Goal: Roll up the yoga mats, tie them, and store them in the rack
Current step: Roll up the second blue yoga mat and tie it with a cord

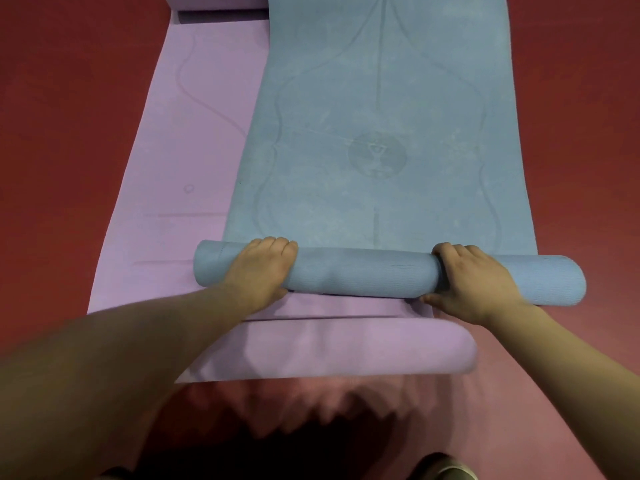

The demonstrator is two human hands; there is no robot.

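A blue yoga mat (381, 126) lies unrolled away from me, its near end wound into a short thick roll (363, 275). My left hand (259, 268) grips the roll near its left end, fingers curled over the top. My right hand (474, 282) grips it near the right end, thumb under the near side. Beneath and to the left lies a purple yoga mat (194, 150), its near end curled into a loose fold (346, 348) just in front of the blue roll.
Red floor (69, 116) surrounds both mats. At the far top left the purple mat's other end (221, 8) is curled up. A shoe tip (443, 467) shows at the bottom edge. No rack is in view.
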